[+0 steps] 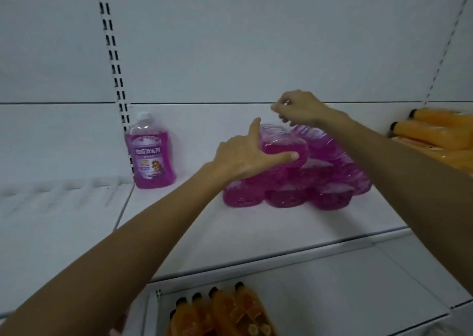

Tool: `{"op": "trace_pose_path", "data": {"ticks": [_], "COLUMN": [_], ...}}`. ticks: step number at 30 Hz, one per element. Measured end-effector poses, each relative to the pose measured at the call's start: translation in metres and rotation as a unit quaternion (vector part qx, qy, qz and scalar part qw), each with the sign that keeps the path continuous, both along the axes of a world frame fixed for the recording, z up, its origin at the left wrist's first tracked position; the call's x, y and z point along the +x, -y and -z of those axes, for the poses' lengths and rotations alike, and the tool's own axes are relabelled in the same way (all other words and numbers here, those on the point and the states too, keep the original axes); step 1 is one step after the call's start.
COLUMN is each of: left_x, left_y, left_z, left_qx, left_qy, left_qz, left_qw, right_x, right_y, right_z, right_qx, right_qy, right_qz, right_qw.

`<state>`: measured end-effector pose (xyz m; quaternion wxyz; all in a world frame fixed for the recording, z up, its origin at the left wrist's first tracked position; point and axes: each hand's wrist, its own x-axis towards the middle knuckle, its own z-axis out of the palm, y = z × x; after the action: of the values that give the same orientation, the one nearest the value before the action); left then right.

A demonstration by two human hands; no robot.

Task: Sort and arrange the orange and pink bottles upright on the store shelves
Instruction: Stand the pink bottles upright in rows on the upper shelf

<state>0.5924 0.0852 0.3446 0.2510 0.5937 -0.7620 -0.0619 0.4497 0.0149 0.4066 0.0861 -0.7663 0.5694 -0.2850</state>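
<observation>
One pink bottle (151, 153) with a white cap stands upright at the back left of the white shelf (230, 235). A pile of several pink bottles (320, 182) lies on its side in the middle of the shelf. My left hand (245, 156) rests on the top bottle of the pile (281, 141), forefinger and thumb spread along it. My right hand (299, 107) is above the far end of the pile with its fingers curled at the neck of that top bottle. Orange bottles (435, 130) lie stacked at the right edge.
Several orange bottles with black caps (225, 310) stand on the lower shelf at the bottom. A slotted upright rail (115, 61) runs down the back panel left of the standing pink bottle. The neighbouring shelf bay (51, 207) lies to the left.
</observation>
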Motion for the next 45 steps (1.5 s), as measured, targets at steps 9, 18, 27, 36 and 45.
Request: {"op": "trace_pose_path", "data": {"ticks": [9,18,27,36,45], "left_x": [-0.014,-0.017,0.065,0.143,0.152], "left_y": [0.024,0.016,-0.016,-0.045,-0.065], "left_z": [0.031,0.035,0.021,0.091,0.105], "left_qx": [-0.046,-0.149,-0.237,-0.023,-0.048], "left_qy": [-0.161,-0.169,-0.175,-0.082,0.132], "left_qz": [0.038,0.041,0.093,-0.15,-0.128], "left_qw": [0.985,0.974,0.951,0.985,0.982], "right_x": [-0.001,-0.004,0.056,0.135,0.189], "right_y": [0.028,0.012,-0.018,-0.033,-0.03], "right_z": [0.026,0.025,-0.013,0.042,0.087], "right_qx": [0.112,0.062,0.127,0.104,-0.005], "right_qy": [-0.031,0.103,0.325,0.306,0.225], "right_qz": [-0.022,-0.007,-0.209,-0.276,-0.254], "right_qw": [0.993,0.993,0.913,0.905,0.94]}}
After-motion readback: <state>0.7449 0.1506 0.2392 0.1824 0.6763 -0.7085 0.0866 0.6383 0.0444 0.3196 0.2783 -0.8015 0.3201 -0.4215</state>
